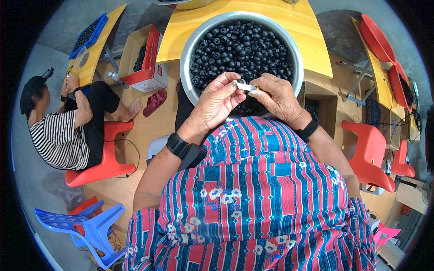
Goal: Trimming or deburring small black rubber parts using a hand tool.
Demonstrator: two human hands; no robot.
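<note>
My left hand (219,97) is closed, pinching a small black round part (241,81) between thumb and fingertips. Opposite it, my right hand (279,97) is closed on a flat, whitish blade-like tool (245,86), whose tip reaches the part at my left thumb. The tool's handle is mostly covered by my fingers. Both hands are over the near side of a large metal basin (184,67), which is full of black round parts (242,45), many with a hole in the top.
The basin rests at the near edge of a yellow wooden table (312,45). At left, a person (58,122) sits on a red stool (108,158) at another table. An open carton (143,61) of black parts stands between. Red basins (378,38) and a red chair (368,149) are at right.
</note>
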